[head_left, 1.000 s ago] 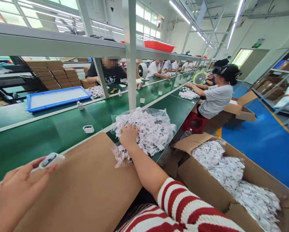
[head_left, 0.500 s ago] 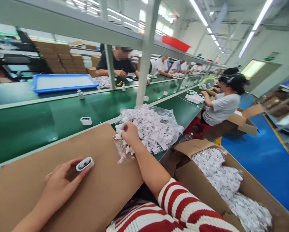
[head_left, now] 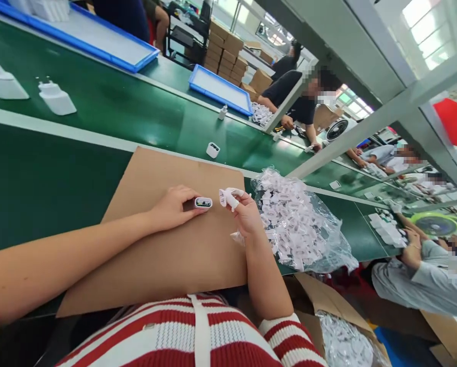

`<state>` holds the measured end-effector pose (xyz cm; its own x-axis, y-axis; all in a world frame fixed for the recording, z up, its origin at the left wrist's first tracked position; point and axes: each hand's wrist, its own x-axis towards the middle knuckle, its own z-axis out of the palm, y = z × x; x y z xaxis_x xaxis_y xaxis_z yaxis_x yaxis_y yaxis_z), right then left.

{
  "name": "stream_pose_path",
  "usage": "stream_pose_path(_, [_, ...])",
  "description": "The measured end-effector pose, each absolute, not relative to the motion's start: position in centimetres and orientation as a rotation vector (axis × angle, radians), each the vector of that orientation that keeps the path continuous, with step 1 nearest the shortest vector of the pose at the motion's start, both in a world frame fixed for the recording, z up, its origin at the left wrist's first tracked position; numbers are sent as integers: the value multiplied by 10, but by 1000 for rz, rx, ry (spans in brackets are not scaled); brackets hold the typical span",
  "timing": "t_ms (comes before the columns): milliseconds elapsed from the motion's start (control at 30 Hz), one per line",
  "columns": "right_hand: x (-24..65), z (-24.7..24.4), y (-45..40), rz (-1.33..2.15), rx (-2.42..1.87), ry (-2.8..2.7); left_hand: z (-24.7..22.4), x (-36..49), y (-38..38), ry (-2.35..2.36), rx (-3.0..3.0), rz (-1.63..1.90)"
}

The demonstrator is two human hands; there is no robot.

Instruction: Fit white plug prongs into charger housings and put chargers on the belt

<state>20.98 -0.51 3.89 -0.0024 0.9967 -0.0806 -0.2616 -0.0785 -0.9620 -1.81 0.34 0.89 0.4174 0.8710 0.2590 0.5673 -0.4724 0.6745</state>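
Observation:
My left hand [head_left: 175, 208] is over the cardboard sheet [head_left: 167, 255], closed on a white charger housing [head_left: 203, 203]. Its open end faces me, and a green circuit board shows inside. Just to the right, my right hand [head_left: 247, 216] pinches a small white plastic cap [head_left: 223, 198], apart from the housing. White covers sit on the fingertips of that hand. Beside my right wrist lies an opened clear plastic bag [head_left: 297, 219] heaped with small white plastic parts.
A green conveyor belt [head_left: 136, 117] runs beyond the cardboard, carrying a white housing [head_left: 212, 150] and plug chargers [head_left: 56, 98]. Blue-rimmed trays [head_left: 221, 90] stand on the far side. A metal post [head_left: 328, 148] slants behind the bag. Co-workers sit opposite and at right. A carton [head_left: 328, 300] with bagged parts is low right.
My right hand has come back from the bag with a white cap and is now close to the housing in my left hand. The view has turned left and tilted.

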Motion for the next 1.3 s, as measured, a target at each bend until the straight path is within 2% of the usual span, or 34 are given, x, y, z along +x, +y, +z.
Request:
stream_pose_path(133, [197,33,-10,1121,-1155,-1186,5,-19,4,1193,2148,825])
stream_pose_path(367, [196,28,-13,1146,-1052,-1435,4,-18,4,1171,2137,827])
stream_pose_path(533, [194,29,-13,602,-1160,-1871,4,-19,4,1156,2140,845])
stream_pose_path(667, [190,31,-12,358,-1198,-2139,1,-20,4,1142,2165,837])
stream_pose_path(1300, [180,50,-6,226,-1327,-2383,2,-18,4,1154,2187,836])
